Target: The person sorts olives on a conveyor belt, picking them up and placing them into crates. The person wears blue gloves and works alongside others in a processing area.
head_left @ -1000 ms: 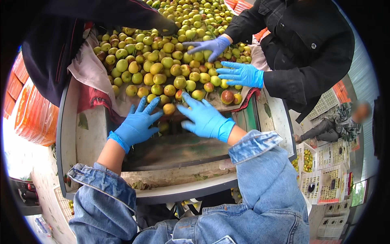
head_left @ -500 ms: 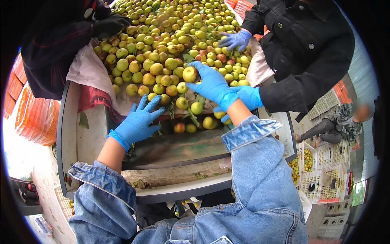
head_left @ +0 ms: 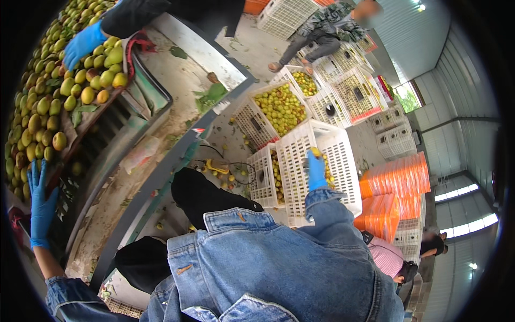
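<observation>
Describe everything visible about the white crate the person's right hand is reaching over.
The white crate is a rectangular plastic box with slotted, lattice-like walls and an open top. It stands on the concrete floor to the person's right, tilted in this fisheye view, close against a lower white crate of fruit. Some yellow-green fruit shows inside behind the hand. The right hand, in a blue glove, is above its opening holding a small yellowish fruit; whether the hand touches the rim cannot be told.
</observation>
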A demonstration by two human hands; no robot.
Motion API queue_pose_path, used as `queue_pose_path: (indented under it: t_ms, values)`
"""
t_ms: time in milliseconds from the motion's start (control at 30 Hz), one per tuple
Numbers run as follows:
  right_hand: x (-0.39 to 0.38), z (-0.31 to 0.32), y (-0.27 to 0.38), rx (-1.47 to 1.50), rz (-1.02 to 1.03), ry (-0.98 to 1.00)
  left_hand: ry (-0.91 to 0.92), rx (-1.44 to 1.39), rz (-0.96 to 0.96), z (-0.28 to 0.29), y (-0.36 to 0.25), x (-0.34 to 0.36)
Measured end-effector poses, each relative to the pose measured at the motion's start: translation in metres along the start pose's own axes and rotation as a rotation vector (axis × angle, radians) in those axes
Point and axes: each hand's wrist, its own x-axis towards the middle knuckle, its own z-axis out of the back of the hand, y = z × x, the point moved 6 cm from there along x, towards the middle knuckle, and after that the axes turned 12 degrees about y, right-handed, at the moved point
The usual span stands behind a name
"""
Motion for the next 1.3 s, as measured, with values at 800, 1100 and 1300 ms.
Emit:
queue_pose_path:
  t_ms: [800,1100,1300]
  values:
    - [-0.277,-0.637,0.229,-1.407,1.599,1.149,0.030,0.136,0.420,0.031,-0.043,0.006]
    - [-0.250,-0.686,0.317,-1.082,1.648,1.000,-0.075,-0.071,0.277,0.043,-0.054,0.011]
    - [-0.250,-0.726,0.299,-1.099,1.539,0.835,0.044,0.027,0.270,0.036,-0.051,0.006]
